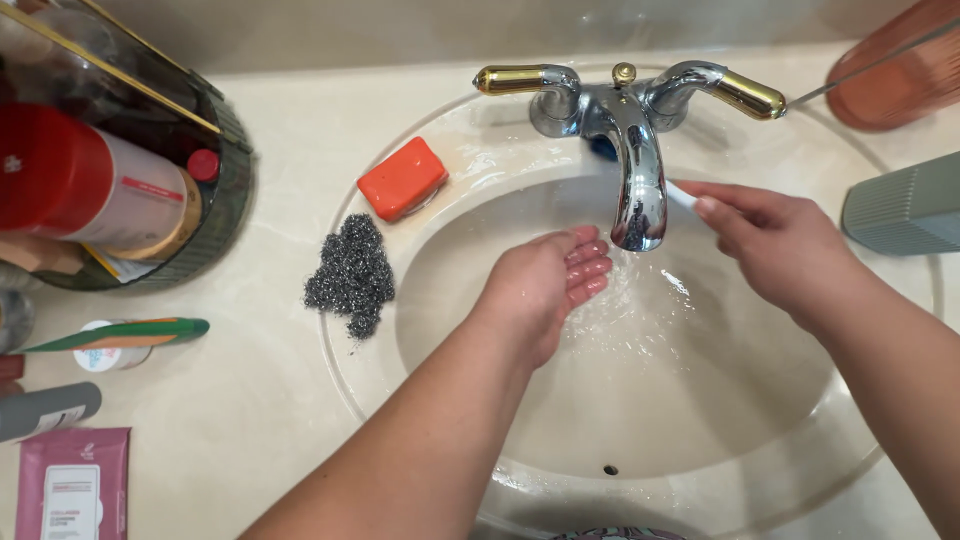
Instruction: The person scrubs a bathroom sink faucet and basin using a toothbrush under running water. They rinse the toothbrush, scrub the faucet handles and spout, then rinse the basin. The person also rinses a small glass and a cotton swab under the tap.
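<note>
Left hand (pixel 545 285) sits mid-frame under the chrome faucet (pixel 630 150), fingers loosely curled and cupped in the running water, gripping nothing. Right hand (pixel 775 245), right of centre, pinches a thin white handle (pixel 682 195), probably a toothbrush, its tip hidden behind the spout. An orange soap bar (pixel 402 178) and steel scrubber (pixel 350 272) lie on the sink rim (pixel 350 380), left of the basin.

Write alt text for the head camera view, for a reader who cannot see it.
Two bare hands meet under a chrome faucet over a cream sink: the left hand is cupped below the spout, and the right hand holds a thin white handle there. An orange soap bar and a steel scourer sit on the rim.
</note>
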